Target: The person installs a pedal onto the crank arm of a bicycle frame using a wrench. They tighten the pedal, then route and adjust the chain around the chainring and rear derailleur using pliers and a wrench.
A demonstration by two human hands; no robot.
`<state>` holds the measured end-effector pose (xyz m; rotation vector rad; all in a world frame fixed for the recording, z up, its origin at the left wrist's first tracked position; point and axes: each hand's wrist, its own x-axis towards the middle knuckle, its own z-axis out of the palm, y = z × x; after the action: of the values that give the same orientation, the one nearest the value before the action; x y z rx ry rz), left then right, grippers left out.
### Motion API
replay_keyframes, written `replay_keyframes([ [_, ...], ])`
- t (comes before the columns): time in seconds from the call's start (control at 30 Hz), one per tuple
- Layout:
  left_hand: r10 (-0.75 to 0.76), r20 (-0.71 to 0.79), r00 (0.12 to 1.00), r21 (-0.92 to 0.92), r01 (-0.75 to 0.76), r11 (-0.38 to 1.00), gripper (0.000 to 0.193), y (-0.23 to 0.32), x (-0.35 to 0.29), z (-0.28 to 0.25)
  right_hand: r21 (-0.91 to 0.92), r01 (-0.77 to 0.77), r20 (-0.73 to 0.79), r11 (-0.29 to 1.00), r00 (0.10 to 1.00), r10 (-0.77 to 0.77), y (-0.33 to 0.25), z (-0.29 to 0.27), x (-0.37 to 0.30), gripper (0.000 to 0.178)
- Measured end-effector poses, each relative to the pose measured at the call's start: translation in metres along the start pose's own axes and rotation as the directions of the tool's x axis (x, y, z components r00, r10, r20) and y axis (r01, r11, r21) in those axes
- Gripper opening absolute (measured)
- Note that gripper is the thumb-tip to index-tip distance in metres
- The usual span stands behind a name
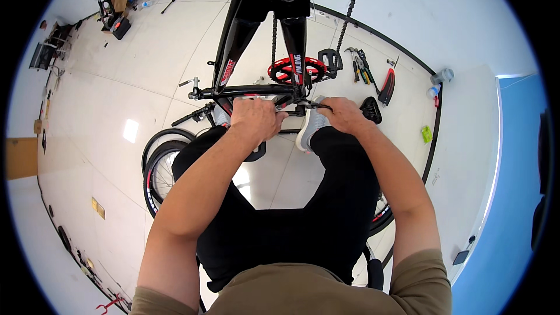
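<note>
A black bicycle frame (251, 23) stands in front of me, with a red chainring (280, 70) and a black pedal (330, 61) on its far side. Close to the bottom of the frame, my left hand (254, 119) is closed around what looks like the crank arm (296, 112); the fingers' undersides are hidden. Below that hand a second black pedal (257, 152) partly shows. My right hand (345, 115) is closed on the dark handles of pliers (312, 104). Their jaws point left, against the parts beside the crank.
Hand tools (363, 69), a red-and-black saw-like tool (387, 86) and a black saddle (371, 110) lie right on the tiled floor. Wheels (158, 169) and a handlebar (189, 118) lie left. A chain (350, 9) hangs by the frame. A green packet (426, 134) is near the right wall.
</note>
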<state>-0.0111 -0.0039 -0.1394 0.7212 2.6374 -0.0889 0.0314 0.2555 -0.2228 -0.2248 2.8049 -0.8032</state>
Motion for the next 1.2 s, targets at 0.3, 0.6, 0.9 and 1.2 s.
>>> replay_keyframes([
  [0.3, -0.022, 0.005, 1.0, 0.044, 0.022, 0.999, 0.06, 0.004, 0.007, 0.004, 0.193, -0.066, -0.107, 0.979, 0.99, 0.087, -0.001, 0.033, 0.003, 0.025],
  [0.6, -0.033, 0.014, 0.999, 0.076, 0.032, 0.997, 0.058, 0.01, 0.008, -0.002, 0.178, 0.035, -0.202, 0.983, 0.979, 0.002, 0.007, 0.03, 0.005, 0.018],
  [0.9, -0.042, -0.005, 0.999, 0.122, 0.042, 0.992, 0.055, 0.014, 0.012, -0.004, 0.173, -0.067, -0.143, 0.983, 0.985, 0.092, 0.01, 0.031, 0.011, 0.018],
  [1.2, -0.035, -0.01, 0.999, 0.154, 0.036, 0.987, 0.055, 0.018, 0.011, -0.006, 0.268, -0.008, -0.166, 0.963, 0.985, 0.055, 0.007, 0.032, 0.011, 0.019],
])
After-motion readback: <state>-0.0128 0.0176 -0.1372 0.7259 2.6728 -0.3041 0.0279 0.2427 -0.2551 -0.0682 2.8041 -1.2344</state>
